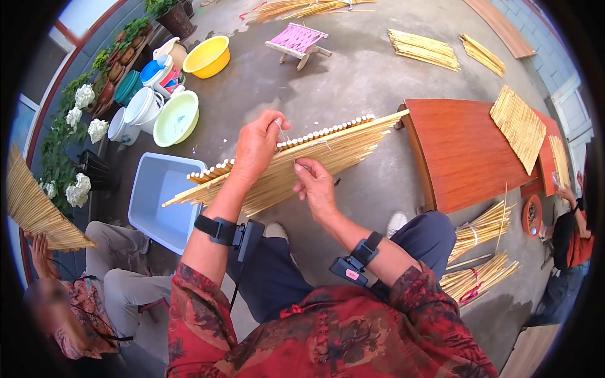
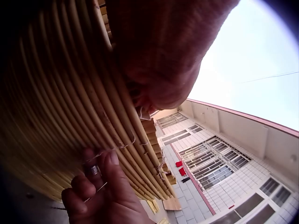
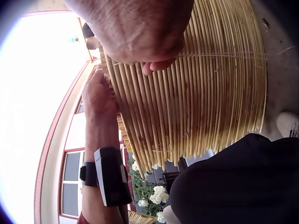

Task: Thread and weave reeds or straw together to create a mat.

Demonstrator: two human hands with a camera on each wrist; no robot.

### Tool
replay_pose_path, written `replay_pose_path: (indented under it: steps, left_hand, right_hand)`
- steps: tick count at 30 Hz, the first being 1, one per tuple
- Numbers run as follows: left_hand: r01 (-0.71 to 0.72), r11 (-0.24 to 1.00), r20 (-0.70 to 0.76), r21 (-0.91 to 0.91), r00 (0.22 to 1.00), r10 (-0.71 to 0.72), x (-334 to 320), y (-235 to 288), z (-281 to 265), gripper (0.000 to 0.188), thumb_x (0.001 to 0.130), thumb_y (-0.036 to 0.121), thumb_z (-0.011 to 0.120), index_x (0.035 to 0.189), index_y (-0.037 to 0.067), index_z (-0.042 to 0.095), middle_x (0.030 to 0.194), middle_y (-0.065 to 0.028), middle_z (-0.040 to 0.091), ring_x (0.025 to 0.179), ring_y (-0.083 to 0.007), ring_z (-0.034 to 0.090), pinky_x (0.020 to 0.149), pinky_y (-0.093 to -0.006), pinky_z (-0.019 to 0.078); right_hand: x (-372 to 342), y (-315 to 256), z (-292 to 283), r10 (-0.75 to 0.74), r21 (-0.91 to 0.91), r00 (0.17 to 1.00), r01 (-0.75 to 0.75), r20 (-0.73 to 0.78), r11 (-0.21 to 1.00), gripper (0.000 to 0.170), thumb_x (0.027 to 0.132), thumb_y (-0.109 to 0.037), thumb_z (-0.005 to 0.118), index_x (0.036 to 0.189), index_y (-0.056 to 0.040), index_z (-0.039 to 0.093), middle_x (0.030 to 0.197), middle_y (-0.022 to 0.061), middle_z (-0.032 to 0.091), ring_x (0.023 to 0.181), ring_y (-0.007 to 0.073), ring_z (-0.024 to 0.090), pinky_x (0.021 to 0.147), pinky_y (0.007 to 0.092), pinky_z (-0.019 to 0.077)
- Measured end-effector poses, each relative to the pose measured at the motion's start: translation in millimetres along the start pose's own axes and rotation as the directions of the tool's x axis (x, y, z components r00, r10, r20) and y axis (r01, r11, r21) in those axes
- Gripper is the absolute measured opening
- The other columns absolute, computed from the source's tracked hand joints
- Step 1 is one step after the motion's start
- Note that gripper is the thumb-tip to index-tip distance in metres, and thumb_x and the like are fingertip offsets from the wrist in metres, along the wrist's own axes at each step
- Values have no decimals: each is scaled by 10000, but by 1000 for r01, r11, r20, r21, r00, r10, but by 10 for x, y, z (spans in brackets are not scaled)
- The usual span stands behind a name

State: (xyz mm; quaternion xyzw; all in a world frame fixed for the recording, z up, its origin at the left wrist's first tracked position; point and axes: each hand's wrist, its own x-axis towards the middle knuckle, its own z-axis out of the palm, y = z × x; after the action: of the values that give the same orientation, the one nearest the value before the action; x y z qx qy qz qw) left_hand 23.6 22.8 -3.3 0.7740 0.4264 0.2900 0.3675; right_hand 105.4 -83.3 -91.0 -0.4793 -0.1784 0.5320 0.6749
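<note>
A mat of straight yellow stalks [image 1: 271, 186], bound with rows of thin string, hangs tilted in front of the person's knees. Along its upper edge runs a row of pale round stalk ends [image 1: 328, 132]. The left hand [image 1: 255, 145] is at that edge, fingers curled with thin white string [image 1: 283, 133] pinched between them. Lower, at the mat's near face, the right hand [image 1: 317, 189] pinches a thin strand between thumb and fingertips. A metal band [image 2: 95, 170] shows on a right finger in the left wrist view. The left fingertips are partly hidden there.
A blue tub [image 1: 161, 195] stands left of the mat, with basins and buckets beyond. To the right is a reddish-brown board [image 1: 454, 148]; stalk bundles [image 1: 476, 277] lie below it. Another person [image 1: 82, 309] sits at left holding a mat. A pink-topped stool [image 1: 297, 43] stands ahead.
</note>
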Motion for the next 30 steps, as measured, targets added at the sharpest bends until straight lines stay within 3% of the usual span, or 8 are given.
replay_pose_path:
  steps: [7,12,15,18,22,24,28,30]
  left_hand:
    - [-25,999,25,-31,999,26,-49,-34,17,134,926,117,495,993,44,585,823,-42,678,610,-111,598,587,-264,480]
    - [-142,957,-11,252,989,150,-71,-52,80,106,902,119,515,973,67,572,796,-81,673,624,-223,618,612,-321,487]
    - [-171,937,-55,304,979,197,-67,-42,99,100,900,117,508,964,67,567,809,-83,675,668,-270,630,628,-343,487]
    - [-190,920,0,343,979,203,-37,-42,76,111,891,121,518,974,76,577,817,-87,674,718,-306,632,647,-364,486]
    - [-193,920,19,341,980,199,-63,-21,63,126,890,128,519,988,90,587,813,-84,675,738,-313,632,659,-371,484]
    - [-178,925,29,334,983,179,-57,-28,75,134,893,141,518,996,95,591,806,-83,676,740,-307,636,665,-373,486]
    - [-182,919,69,350,983,169,-62,25,29,143,896,154,519,996,81,591,774,-91,672,718,-309,637,661,-372,489]
    - [-180,946,165,269,976,139,-82,1,-13,181,898,177,525,1029,73,595,890,-133,670,781,-307,636,706,-364,490]
  right_hand:
    - [-154,-211,53,176,44,968,-186,178,982,159,896,-188,608,921,-36,572,693,-12,539,446,32,399,378,189,325]
    - [-260,-358,-66,-145,-557,941,299,305,774,143,911,-164,568,891,-23,579,676,36,538,530,114,500,480,262,404]
    - [-505,-500,-146,-188,-580,766,600,614,550,126,896,-142,569,901,-16,569,712,102,553,626,244,567,579,337,449]
    - [-777,-571,-163,-40,-474,609,654,792,590,114,886,-131,571,906,-19,565,767,143,556,715,337,568,634,385,463]
    - [-926,-672,-288,-28,-560,646,681,763,472,116,877,-135,583,902,-22,571,795,139,577,727,347,570,644,392,472]
    - [-1053,-812,-303,-69,-391,498,752,865,531,120,897,-135,563,915,-18,574,795,112,581,697,285,589,618,349,474]
    - [-988,-1256,-382,14,-406,590,539,807,738,122,915,-148,531,920,-33,574,777,93,571,669,237,580,620,309,474]
    - [-957,-1321,-499,-91,-505,797,462,598,730,184,954,-178,491,946,-28,597,807,49,578,669,140,567,647,260,464]
